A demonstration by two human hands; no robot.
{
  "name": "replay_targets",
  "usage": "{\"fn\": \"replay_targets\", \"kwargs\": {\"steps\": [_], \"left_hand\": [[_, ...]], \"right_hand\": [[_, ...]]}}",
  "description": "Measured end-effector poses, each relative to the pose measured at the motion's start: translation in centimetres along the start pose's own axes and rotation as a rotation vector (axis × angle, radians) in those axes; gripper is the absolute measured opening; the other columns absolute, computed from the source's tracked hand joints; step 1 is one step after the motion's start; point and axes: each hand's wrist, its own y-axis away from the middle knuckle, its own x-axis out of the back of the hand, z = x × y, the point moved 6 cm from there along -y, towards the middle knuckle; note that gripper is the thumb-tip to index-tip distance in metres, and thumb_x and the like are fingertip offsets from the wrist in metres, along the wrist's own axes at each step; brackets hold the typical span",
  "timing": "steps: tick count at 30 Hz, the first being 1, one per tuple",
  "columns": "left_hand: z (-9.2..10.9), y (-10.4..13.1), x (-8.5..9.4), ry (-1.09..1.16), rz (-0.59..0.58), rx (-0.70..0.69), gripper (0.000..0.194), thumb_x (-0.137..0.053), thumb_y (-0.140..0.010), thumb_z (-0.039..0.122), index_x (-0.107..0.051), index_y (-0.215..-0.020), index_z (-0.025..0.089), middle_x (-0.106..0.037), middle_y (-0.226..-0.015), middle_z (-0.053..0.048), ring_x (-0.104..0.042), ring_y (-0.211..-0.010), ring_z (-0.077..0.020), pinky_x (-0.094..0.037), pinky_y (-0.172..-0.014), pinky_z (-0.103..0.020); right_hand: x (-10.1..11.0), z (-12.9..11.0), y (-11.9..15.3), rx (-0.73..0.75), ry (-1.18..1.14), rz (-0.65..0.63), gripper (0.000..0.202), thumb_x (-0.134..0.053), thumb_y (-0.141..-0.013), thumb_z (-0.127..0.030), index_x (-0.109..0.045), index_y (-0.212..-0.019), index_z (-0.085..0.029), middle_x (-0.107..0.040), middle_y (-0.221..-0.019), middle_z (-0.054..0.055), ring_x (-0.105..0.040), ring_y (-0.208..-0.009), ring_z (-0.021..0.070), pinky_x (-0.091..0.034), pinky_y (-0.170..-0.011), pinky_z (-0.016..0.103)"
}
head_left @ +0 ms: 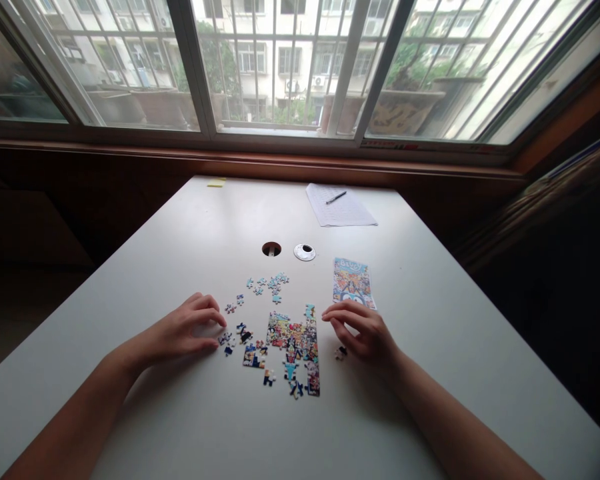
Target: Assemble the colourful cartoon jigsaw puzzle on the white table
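Note:
A partly joined jigsaw puzzle [300, 333] with a colourful crowded picture lies in the middle of the white table. To its left, my left hand [193, 325] hovers with thumb and fingers apart, close to a few loose puzzle pieces [227, 341]. My right hand [357, 327] is just right of the puzzle, its fingers curved and apart with nothing visible in them. A dark loose piece [340, 353] lies beside that hand. Light-blue pieces [275, 283] are scattered above the puzzle. A small joined section [253, 356] sits at its lower left.
Behind my right hand lies a picture card [351, 280] marked "Bluey". The table [155, 267] has a round hole [271, 249] and a round metallic cover [305, 252]. Farther back are paper sheets [345, 210], a pen [336, 197] and yellow notes [217, 182], before a barred window.

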Motion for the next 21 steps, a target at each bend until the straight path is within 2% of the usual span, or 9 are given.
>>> {"fn": "replay_targets", "kwargs": {"steps": [11, 21], "left_hand": [[0.71, -0.59, -0.48, -0.041, 0.017, 0.000, 0.024, -0.067, -0.091, 0.041, -0.068, -0.112, 0.029, -0.058, -0.113, -0.007, -0.048, -0.109, -0.0249, -0.047, -0.094, -0.038], [0.00, -0.80, -0.82, -0.073, 0.060, -0.026, 0.019, -0.063, -0.093, 0.040, -0.068, -0.107, 0.027, -0.059, -0.110, -0.007, -0.048, -0.106, -0.0244, -0.047, -0.093, -0.039]], "right_hand": [[0.07, 0.02, -0.03, -0.002, 0.004, 0.008, 0.021, -0.056, -0.092, -0.012, -0.071, -0.101, -0.023, -0.072, -0.097, 0.008, -0.068, -0.088, 0.0211, -0.056, -0.077, 0.036], [0.11, -0.10, -0.15, 0.008, 0.002, 0.002, 0.021, -0.056, -0.091, -0.011, -0.071, -0.101, -0.024, -0.072, -0.096, 0.007, -0.069, -0.086, 0.0210, -0.057, -0.077, 0.036]]}}
